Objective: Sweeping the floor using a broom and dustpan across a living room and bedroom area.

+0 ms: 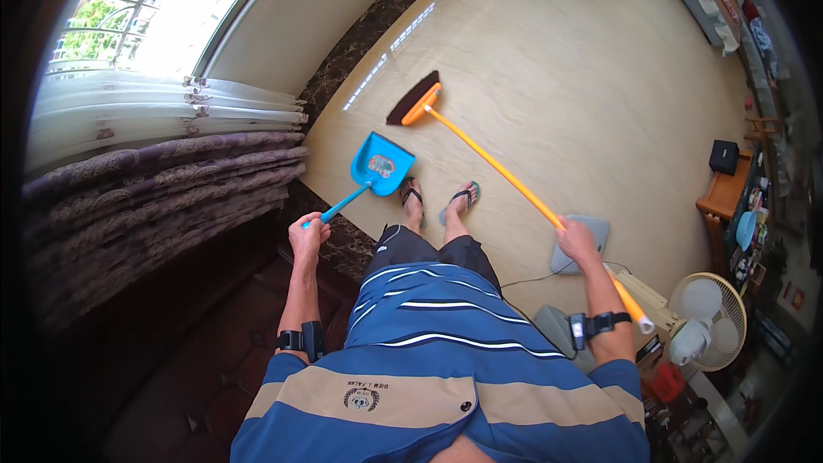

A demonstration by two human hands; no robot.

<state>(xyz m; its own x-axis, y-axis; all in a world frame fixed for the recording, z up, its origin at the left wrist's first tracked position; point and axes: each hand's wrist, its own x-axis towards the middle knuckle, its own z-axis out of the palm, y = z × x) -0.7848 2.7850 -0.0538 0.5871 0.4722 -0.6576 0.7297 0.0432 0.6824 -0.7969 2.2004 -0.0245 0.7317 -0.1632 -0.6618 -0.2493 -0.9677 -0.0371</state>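
My left hand (310, 236) is closed around the handle of a blue plastic dustpan (364, 157), whose pan bears a printed sticker. The pan hangs or rests just ahead of my left foot; which of the two I cannot tell. In my right hand (577, 239) is the orange pole of a broom (495, 164). The pole slants away to the far left, and its upper end sticks out behind my forearm. Dark bristles (411, 99) on the orange broom head lie at the floor, beyond the dustpan and apart from it.
Beige tiles (546, 77) cover the floor, with a dark marble border along the wall. Purple curtains (167, 180) and a dark tufted leather sofa (212, 347) flank my left. A grey flat pad (588, 244), a cord and a standing fan (704, 318) are at my right.
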